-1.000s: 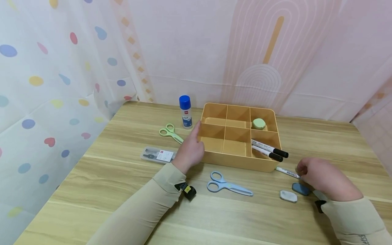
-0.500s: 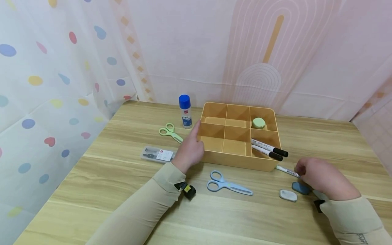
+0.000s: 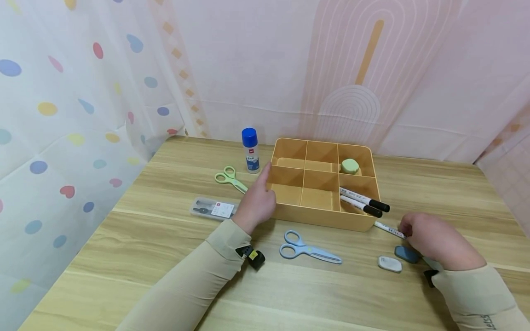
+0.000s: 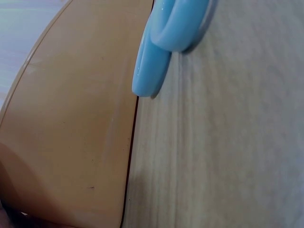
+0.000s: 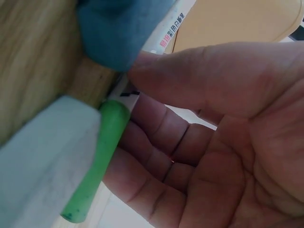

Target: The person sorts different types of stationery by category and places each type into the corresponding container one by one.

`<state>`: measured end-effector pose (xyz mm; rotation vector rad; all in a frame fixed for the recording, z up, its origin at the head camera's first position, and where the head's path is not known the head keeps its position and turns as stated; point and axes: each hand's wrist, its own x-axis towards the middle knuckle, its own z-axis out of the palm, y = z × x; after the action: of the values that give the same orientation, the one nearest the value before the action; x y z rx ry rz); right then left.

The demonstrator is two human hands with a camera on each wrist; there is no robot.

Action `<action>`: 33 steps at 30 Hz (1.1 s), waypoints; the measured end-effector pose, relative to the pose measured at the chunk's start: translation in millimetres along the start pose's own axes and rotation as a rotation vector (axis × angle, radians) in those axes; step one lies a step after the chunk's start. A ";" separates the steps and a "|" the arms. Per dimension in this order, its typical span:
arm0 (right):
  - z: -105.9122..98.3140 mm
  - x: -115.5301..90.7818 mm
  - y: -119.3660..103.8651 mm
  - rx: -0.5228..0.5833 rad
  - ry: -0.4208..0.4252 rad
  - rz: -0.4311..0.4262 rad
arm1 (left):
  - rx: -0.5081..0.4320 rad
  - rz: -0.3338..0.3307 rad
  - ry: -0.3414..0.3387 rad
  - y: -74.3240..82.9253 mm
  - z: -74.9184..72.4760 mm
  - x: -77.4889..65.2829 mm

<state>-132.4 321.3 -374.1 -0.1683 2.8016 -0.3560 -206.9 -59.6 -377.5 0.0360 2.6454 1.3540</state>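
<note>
My right hand [image 3: 434, 241] pinches a white marker with a green cap [image 5: 102, 152] between thumb and fingers, low over the table at the right. In the head view, the marker's white barrel [image 3: 389, 230] points toward the front right corner of the orange divided tray [image 3: 323, 218]. Beside that hand lie a dark blue rounded block [image 3: 407, 254] and a white one [image 3: 389, 264]. My left hand [image 3: 257, 204] rests against the tray's front left corner, index finger straight; its other fingers are mostly hidden. Two black-capped markers [image 3: 364, 202] lean in the tray's front right compartment.
A light green rounded object [image 3: 349, 166] sits in the back right compartment. Blue scissors [image 3: 310, 249] lie before the tray. Left of it are a blue-capped glue bottle [image 3: 250, 151], green scissors [image 3: 229, 178] and a clear case [image 3: 211, 209]. A pale block [image 5: 52, 166] lies near the right wrist.
The marker at my right fingertips has turned a little, so its printing faces differently. My right hand has shifted very slightly left; the left hand stays where it was.
</note>
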 end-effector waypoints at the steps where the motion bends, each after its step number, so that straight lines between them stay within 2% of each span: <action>1: 0.2 0.3 0.3 0.000 0.002 0.000 | -0.001 -0.001 0.000 0.1 0.0 -0.1; 25: -1.7 -3.9 -3.3 -0.027 0.049 -0.019 | -0.001 0.009 0.003 -2.0 0.5 0.4; 33: -9.5 -8.2 -0.4 0.016 0.084 0.024 | -0.007 0.008 0.002 -2.2 0.4 1.1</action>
<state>-127.6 324.3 -362.9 -0.1191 2.8798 -0.3887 -207.8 -60.5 -379.7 0.0447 2.6448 1.3666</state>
